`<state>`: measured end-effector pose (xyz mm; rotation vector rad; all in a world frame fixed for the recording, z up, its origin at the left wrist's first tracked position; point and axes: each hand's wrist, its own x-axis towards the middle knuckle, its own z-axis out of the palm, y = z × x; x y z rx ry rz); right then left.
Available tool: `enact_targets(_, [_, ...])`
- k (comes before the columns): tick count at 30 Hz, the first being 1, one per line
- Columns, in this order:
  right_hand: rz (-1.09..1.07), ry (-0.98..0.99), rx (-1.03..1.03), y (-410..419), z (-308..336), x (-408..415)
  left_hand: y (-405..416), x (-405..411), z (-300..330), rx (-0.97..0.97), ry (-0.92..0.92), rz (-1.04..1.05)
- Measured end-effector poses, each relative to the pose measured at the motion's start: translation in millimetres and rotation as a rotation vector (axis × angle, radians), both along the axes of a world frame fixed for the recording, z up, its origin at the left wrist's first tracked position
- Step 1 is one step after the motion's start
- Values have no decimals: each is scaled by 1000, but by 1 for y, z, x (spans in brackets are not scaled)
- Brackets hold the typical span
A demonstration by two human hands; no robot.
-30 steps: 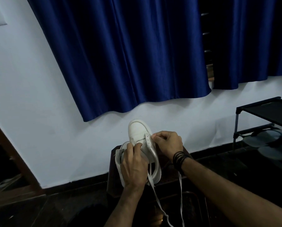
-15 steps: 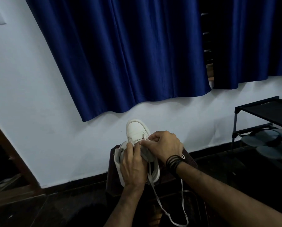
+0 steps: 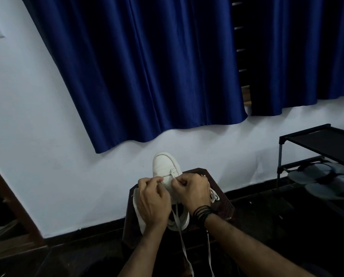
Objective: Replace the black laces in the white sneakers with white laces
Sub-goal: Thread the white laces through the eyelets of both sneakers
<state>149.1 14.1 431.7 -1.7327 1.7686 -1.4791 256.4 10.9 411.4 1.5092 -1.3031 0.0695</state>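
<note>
We have the sneaker (image 3: 166, 170) on the small dark tabletop (image 3: 221, 202), toe to the wall. Our left hand (image 3: 152, 198) is closed on its left side, the right hand (image 3: 193, 191) pinches the white lace (image 3: 182, 239) at a low eyelet. The loose tails hang off the front edge; we judge they may snag or pull uneven, and a hard tug could drag the shoe off

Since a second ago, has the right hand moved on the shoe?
Yes. The right hand has slid left across the shoe, from its right edge toward the left hand, nearly meeting it.
</note>
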Motion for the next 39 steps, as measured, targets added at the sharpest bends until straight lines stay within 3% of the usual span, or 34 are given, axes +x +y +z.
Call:
enact_targets(5, [-28, -58, 21, -5, -6, -5, -3, -9, 25, 236, -100, -12])
enact_targets(11, [-6, -254, 0, 4, -7, -9, -8, -13, 1, 72, -132, -100])
enact_targets(16, [-13, -273, 54, -3, -16, -18, -2, -12, -14, 18, -211, -108])
enact_targets(26, [-41, 142, 74, -23, 12, -44, 7, -19, -13, -26, -291, -99])
enact_targets(39, [-24, 661, -126, -24, 24, -51, 9, -16, -16, -44, -360, -78])
